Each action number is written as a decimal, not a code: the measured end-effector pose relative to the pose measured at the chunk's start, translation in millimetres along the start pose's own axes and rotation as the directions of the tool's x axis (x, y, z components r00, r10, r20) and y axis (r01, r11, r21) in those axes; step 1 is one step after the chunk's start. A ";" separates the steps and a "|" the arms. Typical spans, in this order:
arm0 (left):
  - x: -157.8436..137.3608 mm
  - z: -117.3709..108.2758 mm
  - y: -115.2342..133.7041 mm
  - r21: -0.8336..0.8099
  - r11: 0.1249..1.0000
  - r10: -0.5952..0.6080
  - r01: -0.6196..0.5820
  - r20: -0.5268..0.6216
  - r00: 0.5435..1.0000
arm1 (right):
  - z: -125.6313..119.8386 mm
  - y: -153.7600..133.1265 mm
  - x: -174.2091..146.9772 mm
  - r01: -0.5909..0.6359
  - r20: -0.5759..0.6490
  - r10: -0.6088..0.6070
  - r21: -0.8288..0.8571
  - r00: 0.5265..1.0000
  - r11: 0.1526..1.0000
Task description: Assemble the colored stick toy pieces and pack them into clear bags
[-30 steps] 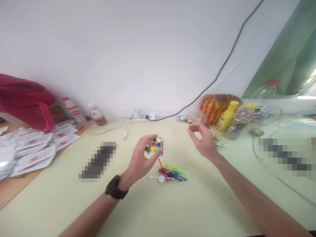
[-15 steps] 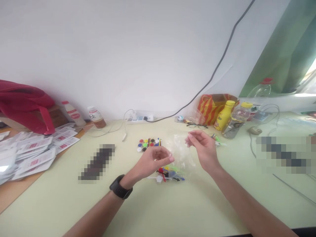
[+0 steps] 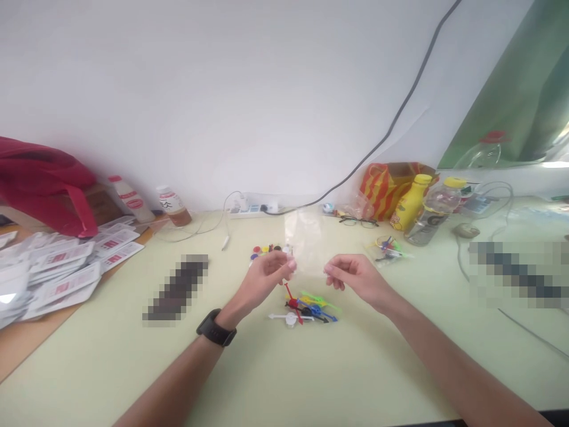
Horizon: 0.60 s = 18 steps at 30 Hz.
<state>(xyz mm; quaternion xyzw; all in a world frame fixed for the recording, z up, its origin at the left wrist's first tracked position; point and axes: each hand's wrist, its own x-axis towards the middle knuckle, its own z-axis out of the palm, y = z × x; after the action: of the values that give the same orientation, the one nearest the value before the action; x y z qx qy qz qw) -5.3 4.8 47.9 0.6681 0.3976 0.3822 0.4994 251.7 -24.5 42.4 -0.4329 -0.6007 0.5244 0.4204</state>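
A clear plastic bag [image 3: 306,237] stretches upright between my hands. My left hand [image 3: 268,277], with a black watch on its wrist, pinches the bag's near left corner. Its near right corner is pinched by the thumb and fingers of my right hand [image 3: 358,279]. Just below the bag lies a loose pile of plastic spinner arrows [image 3: 306,309] in white, red, black, blue, yellow and green. Several round coloured pieces [image 3: 256,249] sit behind my left hand, which partly hides them.
Another clear bag with coloured arrows [image 3: 389,249] lies to the right. Eyeglasses [image 3: 359,222], a power strip [image 3: 253,209], a yellow bottle [image 3: 411,203] and a striped bag [image 3: 377,187] stand or lie along the wall. White packets [image 3: 66,267] are stacked at left.
My right hand has come left and a little down, and my left hand slightly up and left. The bag, crumpled before, is now spread flat and raised off the arrows.
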 end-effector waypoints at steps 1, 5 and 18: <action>0.0 -1.2 -1.8 0.023 1.000 -0.018 0.017 0.046 0.999 | 0.3 1.0 0.8 0.002 -0.033 -0.002 0.001 0.999 1.000; 1.8 -5.4 -8.8 0.094 0.995 -0.038 0.029 0.097 0.995 | -0.6 6.2 3.6 -0.002 -0.075 0.002 0.008 0.997 1.000; 1.1 -13.0 5.7 -0.068 0.998 0.013 -0.006 0.098 0.995 | 0.1 12.3 4.1 -0.020 0.073 0.019 0.010 0.997 1.000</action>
<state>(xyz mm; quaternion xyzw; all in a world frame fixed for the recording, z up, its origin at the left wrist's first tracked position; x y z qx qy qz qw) -15.8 9.5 56.3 0.6707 0.3562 0.3647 0.5388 251.5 -19.7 30.4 -0.4169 -0.6085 0.5473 0.3955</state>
